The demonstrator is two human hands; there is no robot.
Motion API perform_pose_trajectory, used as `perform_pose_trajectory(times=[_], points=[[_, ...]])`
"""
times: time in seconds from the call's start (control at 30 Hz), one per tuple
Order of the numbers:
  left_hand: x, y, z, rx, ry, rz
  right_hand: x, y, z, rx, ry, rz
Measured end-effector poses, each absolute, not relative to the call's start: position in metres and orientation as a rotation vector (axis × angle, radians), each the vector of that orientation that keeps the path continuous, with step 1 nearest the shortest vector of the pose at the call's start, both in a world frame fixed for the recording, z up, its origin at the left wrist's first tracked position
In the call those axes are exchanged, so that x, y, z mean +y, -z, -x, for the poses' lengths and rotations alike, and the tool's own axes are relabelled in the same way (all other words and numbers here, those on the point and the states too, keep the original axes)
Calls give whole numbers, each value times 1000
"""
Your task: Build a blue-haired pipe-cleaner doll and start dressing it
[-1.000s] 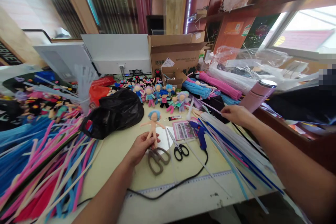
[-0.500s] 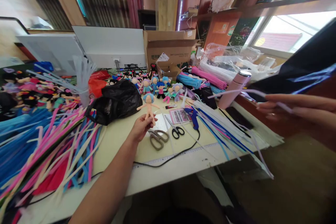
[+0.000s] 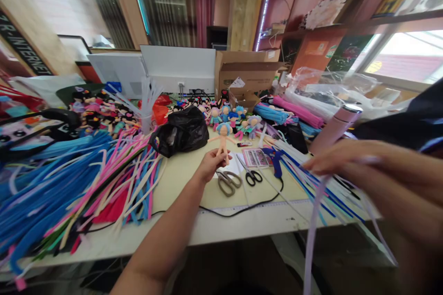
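Observation:
My left hand (image 3: 210, 166) is closed around the legs of a small peach doll (image 3: 222, 140) with blue hair, held upright over the table. A pale lilac pipe cleaner (image 3: 313, 235) hangs down from the pinched fingers of my right hand (image 3: 370, 168), which is smeared by motion at the right. Just below the doll lie scissors with grey-brown handles (image 3: 229, 183). Black-handled scissors (image 3: 254, 177) rest to their right. Farther right is a blue glue gun (image 3: 276, 159) with its black cord running along the front of the table.
Bundles of coloured pipe cleaners (image 3: 86, 184) cover the left side. A black plastic bag (image 3: 185, 130) sits left of the doll. Several finished dolls (image 3: 238, 120) stand behind it, before a cardboard box (image 3: 247, 71). A pink flask (image 3: 334, 131) stands near my right hand.
The view has turned left, so the table shifts rightward. My right hand has come lower and inward, and the lilac pipe cleaner now hangs down rather than pointing left. The left hand keeps its hold.

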State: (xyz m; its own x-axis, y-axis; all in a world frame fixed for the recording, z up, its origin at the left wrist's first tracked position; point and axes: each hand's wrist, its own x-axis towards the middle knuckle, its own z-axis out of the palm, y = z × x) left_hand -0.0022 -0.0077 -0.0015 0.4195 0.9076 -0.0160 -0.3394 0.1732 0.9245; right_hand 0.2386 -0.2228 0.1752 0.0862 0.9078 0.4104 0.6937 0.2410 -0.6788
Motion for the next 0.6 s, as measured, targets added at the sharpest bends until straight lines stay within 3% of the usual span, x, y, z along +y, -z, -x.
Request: perform_pose_trajectory(times=[0.1, 0.33, 0.6], points=[[-9, 1, 2, 678, -974, -1064, -159, -160, -180, -1927, -567, 1386], [-11, 0, 2, 694, -962, -1167, -75, -87, -176, -1936, -442, 1480], [-12, -1, 0, 778, -902, -1197, -34, -63, -176, -1797, -320, 1219]])
